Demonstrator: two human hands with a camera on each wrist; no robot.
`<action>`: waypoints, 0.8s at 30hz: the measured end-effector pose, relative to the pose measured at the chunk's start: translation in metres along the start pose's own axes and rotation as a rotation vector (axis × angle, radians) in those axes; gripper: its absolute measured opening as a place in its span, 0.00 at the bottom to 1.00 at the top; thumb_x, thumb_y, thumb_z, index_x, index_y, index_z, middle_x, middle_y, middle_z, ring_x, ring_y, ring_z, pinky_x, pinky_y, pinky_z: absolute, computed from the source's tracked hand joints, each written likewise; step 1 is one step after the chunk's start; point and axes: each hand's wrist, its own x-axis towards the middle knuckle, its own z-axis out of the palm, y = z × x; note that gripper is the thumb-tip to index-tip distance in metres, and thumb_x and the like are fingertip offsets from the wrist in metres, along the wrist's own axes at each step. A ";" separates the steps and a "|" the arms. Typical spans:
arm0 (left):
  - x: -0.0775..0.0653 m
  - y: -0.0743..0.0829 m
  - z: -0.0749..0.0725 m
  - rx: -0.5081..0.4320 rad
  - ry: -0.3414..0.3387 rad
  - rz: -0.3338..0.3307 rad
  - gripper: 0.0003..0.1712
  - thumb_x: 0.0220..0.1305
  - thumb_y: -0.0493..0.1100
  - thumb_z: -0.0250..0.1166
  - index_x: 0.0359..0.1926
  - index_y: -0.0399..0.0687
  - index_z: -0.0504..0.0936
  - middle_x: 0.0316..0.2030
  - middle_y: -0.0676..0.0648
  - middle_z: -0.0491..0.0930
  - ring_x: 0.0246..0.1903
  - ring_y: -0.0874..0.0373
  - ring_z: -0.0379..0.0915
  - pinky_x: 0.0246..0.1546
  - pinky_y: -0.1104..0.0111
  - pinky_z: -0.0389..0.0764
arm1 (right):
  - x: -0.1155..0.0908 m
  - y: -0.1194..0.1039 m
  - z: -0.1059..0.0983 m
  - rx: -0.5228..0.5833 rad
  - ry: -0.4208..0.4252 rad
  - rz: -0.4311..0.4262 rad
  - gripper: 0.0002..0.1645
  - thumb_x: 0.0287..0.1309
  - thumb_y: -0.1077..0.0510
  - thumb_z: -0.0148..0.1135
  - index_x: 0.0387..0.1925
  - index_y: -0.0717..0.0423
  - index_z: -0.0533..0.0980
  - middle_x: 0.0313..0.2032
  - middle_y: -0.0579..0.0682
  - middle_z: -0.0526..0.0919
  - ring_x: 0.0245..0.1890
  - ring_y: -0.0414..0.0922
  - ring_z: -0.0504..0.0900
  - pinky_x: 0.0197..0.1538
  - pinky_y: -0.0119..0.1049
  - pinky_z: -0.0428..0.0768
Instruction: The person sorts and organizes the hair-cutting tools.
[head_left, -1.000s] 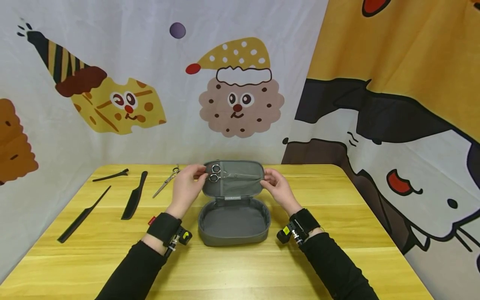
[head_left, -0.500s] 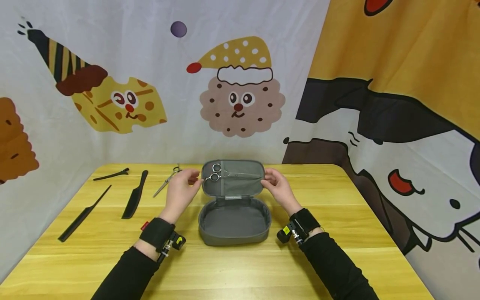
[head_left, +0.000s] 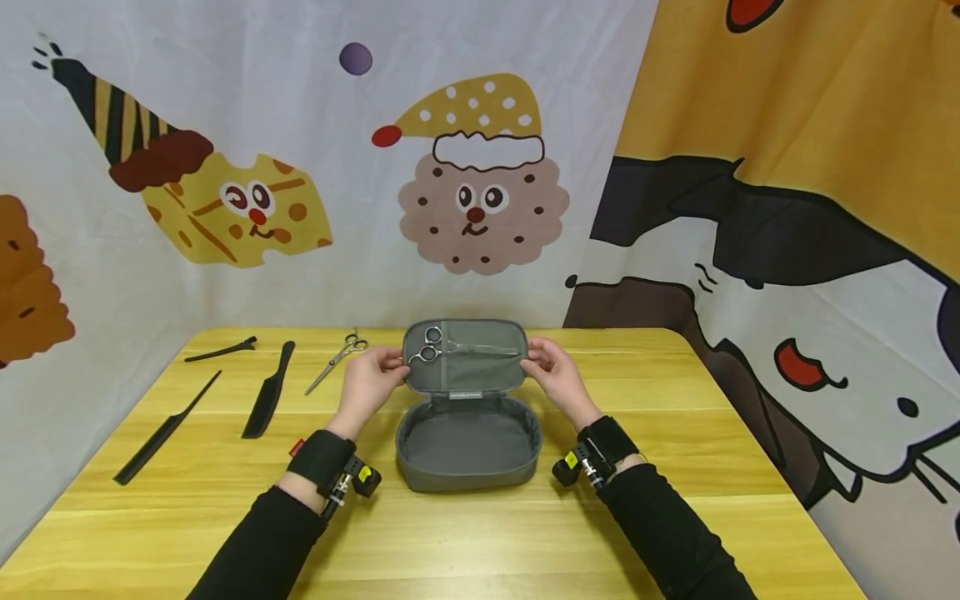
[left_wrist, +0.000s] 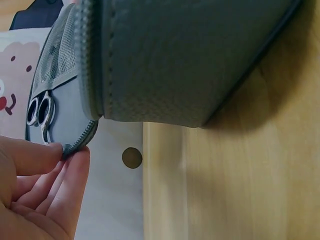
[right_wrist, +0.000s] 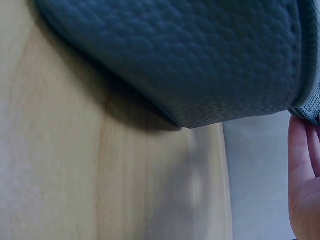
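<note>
A grey zippered case stands unzipped on the table with its lid raised. Scissors sit in the lid's mesh pocket, finger rings sticking out on the left. My left hand pinches the lid's left edge between thumb and fingers; the left wrist view shows the thumb at the zipper, just below the scissors' rings. At the opposite edge my right hand pinches the lid too. In the right wrist view, the case's side hides most of the lid, and only part of the right hand shows.
Left on the wooden table lie a hair clip, a rat-tail comb, a handled comb and another pair of scissors. A printed cloth hangs behind the table.
My left hand moved off the scissors' rings in the pocket, went slightly left, then came back to pinch the lid's left edge lower down. The right hand stayed in place.
</note>
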 end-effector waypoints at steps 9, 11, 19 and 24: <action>0.007 -0.007 0.002 -0.163 -0.061 -0.134 0.20 0.59 0.28 0.67 0.53 0.25 0.79 0.41 0.30 0.83 0.38 0.43 0.84 0.35 0.66 0.85 | 0.004 0.002 0.002 -0.057 -0.004 0.052 0.23 0.67 0.68 0.59 0.62 0.69 0.71 0.49 0.66 0.82 0.43 0.49 0.83 0.45 0.36 0.84; 0.008 -0.008 0.003 -0.159 -0.076 -0.159 0.21 0.60 0.29 0.68 0.54 0.26 0.79 0.43 0.31 0.83 0.40 0.43 0.84 0.37 0.65 0.85 | 0.004 0.002 0.003 -0.067 -0.009 0.066 0.24 0.67 0.68 0.59 0.63 0.69 0.70 0.49 0.67 0.81 0.45 0.52 0.83 0.46 0.38 0.84; 0.009 -0.010 0.002 -0.099 -0.143 -0.204 0.24 0.61 0.30 0.68 0.58 0.26 0.77 0.46 0.31 0.82 0.45 0.40 0.81 0.44 0.61 0.84 | 0.004 0.007 0.002 -0.123 -0.067 0.119 0.28 0.68 0.67 0.58 0.67 0.70 0.66 0.53 0.68 0.79 0.52 0.58 0.80 0.54 0.51 0.79; 0.010 -0.011 0.002 -0.074 -0.170 -0.213 0.23 0.61 0.31 0.68 0.57 0.27 0.78 0.46 0.32 0.83 0.45 0.41 0.81 0.44 0.60 0.83 | 0.003 0.007 0.001 -0.088 -0.094 0.153 0.28 0.69 0.67 0.56 0.68 0.70 0.65 0.54 0.69 0.78 0.50 0.57 0.81 0.55 0.55 0.78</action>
